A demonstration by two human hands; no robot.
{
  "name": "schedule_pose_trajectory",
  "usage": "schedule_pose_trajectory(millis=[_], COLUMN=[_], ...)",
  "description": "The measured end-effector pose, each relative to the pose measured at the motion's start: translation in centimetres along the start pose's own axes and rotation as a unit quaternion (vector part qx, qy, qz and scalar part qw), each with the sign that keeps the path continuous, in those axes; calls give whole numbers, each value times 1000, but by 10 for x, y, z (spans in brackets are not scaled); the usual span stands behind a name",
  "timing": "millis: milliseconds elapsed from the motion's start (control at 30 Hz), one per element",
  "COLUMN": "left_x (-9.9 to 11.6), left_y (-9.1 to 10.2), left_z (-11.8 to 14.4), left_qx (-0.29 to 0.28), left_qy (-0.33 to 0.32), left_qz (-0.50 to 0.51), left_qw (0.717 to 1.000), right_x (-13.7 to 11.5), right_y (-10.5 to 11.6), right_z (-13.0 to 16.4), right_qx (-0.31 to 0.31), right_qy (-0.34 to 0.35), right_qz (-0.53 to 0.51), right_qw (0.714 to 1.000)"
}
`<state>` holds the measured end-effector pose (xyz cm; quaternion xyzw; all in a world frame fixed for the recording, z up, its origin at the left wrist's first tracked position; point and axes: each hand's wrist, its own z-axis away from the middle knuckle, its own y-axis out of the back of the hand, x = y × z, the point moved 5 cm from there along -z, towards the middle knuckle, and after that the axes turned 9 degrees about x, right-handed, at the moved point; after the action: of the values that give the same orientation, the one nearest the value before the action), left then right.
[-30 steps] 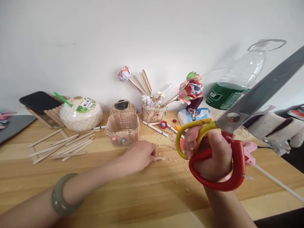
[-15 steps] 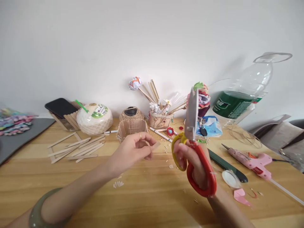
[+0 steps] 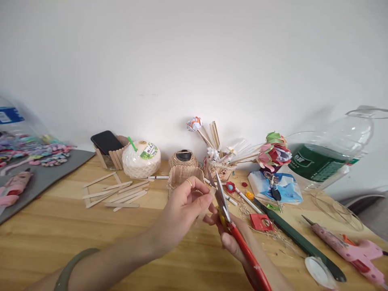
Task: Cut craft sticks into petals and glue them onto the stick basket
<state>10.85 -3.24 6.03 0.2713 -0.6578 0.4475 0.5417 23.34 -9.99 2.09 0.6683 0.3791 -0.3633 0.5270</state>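
My left hand (image 3: 182,208) pinches a short piece of wooden craft stick (image 3: 209,197) between thumb and fingers, held above the wooden table (image 3: 60,226). My right hand (image 3: 235,240) grips red-and-yellow scissors (image 3: 233,230); their blades point up and stand slightly apart around the stick piece. A green bangle (image 3: 68,268) sits on my left wrist. Behind my left hand stands a small cup clad in craft sticks (image 3: 182,178).
Loose craft sticks (image 3: 117,194) lie at the left, near a white coconut drink (image 3: 141,159) and a phone (image 3: 106,142). A twine ball (image 3: 183,158), a pen holder, paper flowers (image 3: 274,151), a plastic bottle (image 3: 330,155), a pink glue gun (image 3: 348,248) and a grey tray (image 3: 36,178) are also there.
My left hand picked the stick piece off the table and lifted it. My right hand swung the scissors down from high at the right onto the piece. The view shifted right.
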Motion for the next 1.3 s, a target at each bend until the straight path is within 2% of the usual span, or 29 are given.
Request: schedule_pose_trajectory(millis=[267, 433, 667, 1000, 1167, 1300], left_x=[-7, -12, -14, -11, -11, -10], left_y=[-2, -5, -3, -7, -9, -9], left_z=[1, 1, 0, 3, 4, 4], left_qx=[24, 8, 15, -7, -15, -20], left_qy=[-5, 9, 1, 24, 35, 31], left_qz=[15, 51, 14, 29, 43, 41], left_qw=[1000, 999, 1000, 999, 998, 998], right_x=[-9, -11, -13, -14, -16, -15], right_y=[-4, -7, -6, -7, -11, -7], right_z=[-3, -4, -1, -7, -6, -6], right_qx=[-24, -48, -40, -30, -50, -5], right_qy=[0, -8, -10, 1, 5, -6], right_qz=[-52, -76, -70, -68, -92, -35], right_qw=[998, 996, 997, 997, 995, 999])
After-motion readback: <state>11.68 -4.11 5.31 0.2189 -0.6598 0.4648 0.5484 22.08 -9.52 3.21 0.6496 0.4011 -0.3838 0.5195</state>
